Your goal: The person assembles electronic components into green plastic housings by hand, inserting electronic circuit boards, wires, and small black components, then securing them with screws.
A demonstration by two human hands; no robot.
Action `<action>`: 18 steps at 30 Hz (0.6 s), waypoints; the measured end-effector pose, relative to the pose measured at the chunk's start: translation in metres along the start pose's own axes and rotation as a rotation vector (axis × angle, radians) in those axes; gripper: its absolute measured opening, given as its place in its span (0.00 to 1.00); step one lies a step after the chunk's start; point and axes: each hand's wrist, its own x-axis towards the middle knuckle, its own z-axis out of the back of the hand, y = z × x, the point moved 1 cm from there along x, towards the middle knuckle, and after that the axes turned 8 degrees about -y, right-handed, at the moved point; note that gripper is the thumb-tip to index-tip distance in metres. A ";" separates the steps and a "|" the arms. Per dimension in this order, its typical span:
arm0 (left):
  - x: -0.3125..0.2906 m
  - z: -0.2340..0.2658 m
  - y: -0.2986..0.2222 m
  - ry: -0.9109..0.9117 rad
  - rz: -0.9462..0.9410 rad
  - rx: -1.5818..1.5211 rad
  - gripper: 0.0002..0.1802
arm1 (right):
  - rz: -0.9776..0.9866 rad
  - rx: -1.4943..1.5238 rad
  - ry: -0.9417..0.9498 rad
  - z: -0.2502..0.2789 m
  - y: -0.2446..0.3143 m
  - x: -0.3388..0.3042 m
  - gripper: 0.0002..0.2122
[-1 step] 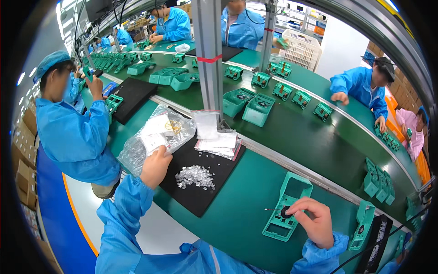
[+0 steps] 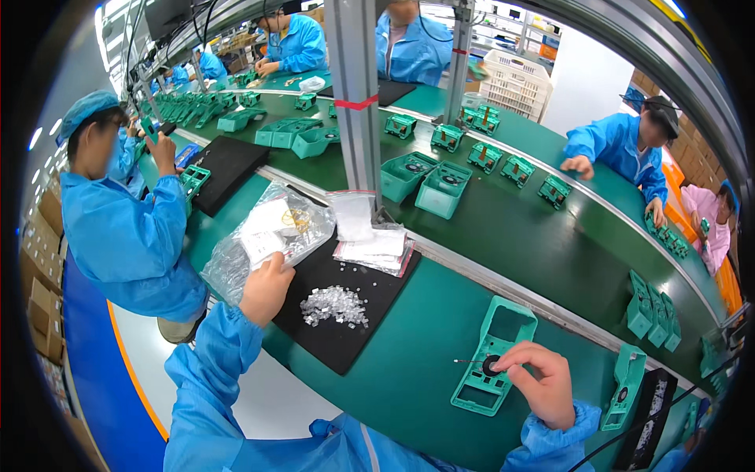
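My right hand (image 2: 543, 381) is closed, thumb and forefinger pinching a small round black speaker (image 2: 491, 363) with a thin wire and a tiny light tip. The speaker sits at the middle of a green plastic housing (image 2: 513, 309), which lies on the green bench in front of me. Over on the left, the curled fingers of my left hand (image 2: 267, 291) grip the near edge of a clear plastic bag (image 2: 224, 263). White packets and some yellow wires show inside the bag. Part of the left fingers is hidden from view.
A black mat (image 2: 338, 350) carries a heap of small clear pieces (image 2: 334, 305) and flat zip bags (image 2: 373, 244). A metal post (image 2: 358, 134) rises behind it. Green housings (image 2: 440, 189) stand on the conveyor (image 2: 487, 236). Co-workers in blue (image 2: 126, 228) work at the left and beyond.
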 end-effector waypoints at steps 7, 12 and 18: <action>-0.010 -0.020 -0.004 -0.110 -0.274 0.356 0.08 | 0.004 -0.004 -0.022 0.013 -0.011 -0.017 0.04; -0.044 -0.081 0.058 -0.146 -0.211 0.230 0.02 | 0.083 0.051 -0.012 0.016 -0.026 -0.022 0.05; -0.015 -0.022 0.026 -0.119 -0.431 0.271 0.02 | 0.063 -0.114 -0.218 0.041 -0.036 -0.028 0.04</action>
